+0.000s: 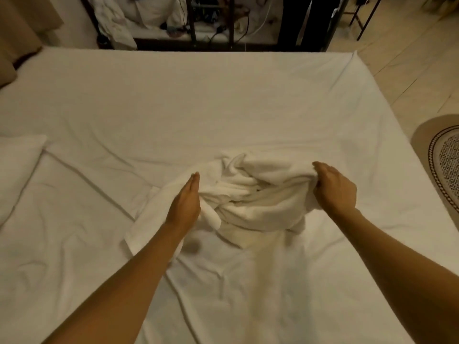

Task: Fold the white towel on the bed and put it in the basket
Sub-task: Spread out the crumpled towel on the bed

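The white towel [250, 194] lies crumpled in a heap on the white bed sheet [173, 108], near the middle of the bed. My right hand [334, 188] is closed on the bunched right edge of the towel. My left hand [187, 202] rests edge-on against the towel's left side, fingers straight and together, thumb side hidden in the cloth. A flat corner of the towel spreads out under my left forearm. No basket is in view.
A white pillow [17, 167] lies at the bed's left edge. A round patterned rug [444, 165] sits on the tiled floor to the right. Beyond the far edge stands a dark metal frame [211, 23] with cables and bedding.
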{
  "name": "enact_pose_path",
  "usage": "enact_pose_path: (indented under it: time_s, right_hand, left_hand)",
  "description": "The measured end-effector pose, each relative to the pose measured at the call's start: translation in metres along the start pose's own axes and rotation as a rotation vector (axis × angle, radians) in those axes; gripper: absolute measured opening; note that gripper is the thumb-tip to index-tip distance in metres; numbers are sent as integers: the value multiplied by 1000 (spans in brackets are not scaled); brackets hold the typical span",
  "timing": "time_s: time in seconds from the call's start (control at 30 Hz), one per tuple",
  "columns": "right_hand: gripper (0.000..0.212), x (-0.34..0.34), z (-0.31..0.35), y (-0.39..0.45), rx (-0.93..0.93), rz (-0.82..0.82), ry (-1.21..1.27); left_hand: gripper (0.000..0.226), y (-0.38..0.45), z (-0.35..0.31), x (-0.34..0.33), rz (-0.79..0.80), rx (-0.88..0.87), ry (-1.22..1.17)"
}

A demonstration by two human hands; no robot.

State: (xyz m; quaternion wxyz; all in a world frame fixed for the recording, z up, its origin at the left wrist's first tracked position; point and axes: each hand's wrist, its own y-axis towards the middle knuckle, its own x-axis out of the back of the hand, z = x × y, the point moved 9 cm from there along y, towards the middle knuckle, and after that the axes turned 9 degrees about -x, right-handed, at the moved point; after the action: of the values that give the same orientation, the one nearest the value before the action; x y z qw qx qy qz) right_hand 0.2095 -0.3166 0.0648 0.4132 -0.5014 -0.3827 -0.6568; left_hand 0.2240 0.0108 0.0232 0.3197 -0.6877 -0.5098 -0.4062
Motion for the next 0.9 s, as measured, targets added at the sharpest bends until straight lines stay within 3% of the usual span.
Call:
enact_pose_path:
  time_s: [0.2,0.43,0.5,0.6,0.7,0.8,0.9]
  right_hand:
    - [59,-36,12,24,-74,87,-117]
    - [62,-119,63,-33,183,285,-73]
    - [60,-138,71,-38,194,344,-52]
    - [64,-162,70,-27,78,395,-40]
    - [90,-187,58,-13,-110,467,-44]
    - [110,-213,42,-9,-213,562,-95]
    - [88,-227,29,-8,-175,564,-162]
  left_hand:
    - [59,40,17,-11,19,60,115]
    - [58,40,34,-86,303,65,237]
    - [59,45,39,-97,306,56,247]
    - [60,60,39,-103,292,-23,281]
    - [60,79,35,-107,286,-95,284]
    - [72,94,33,-126,390,-175,376]
    - [90,98,40,-146,495,-209,562]
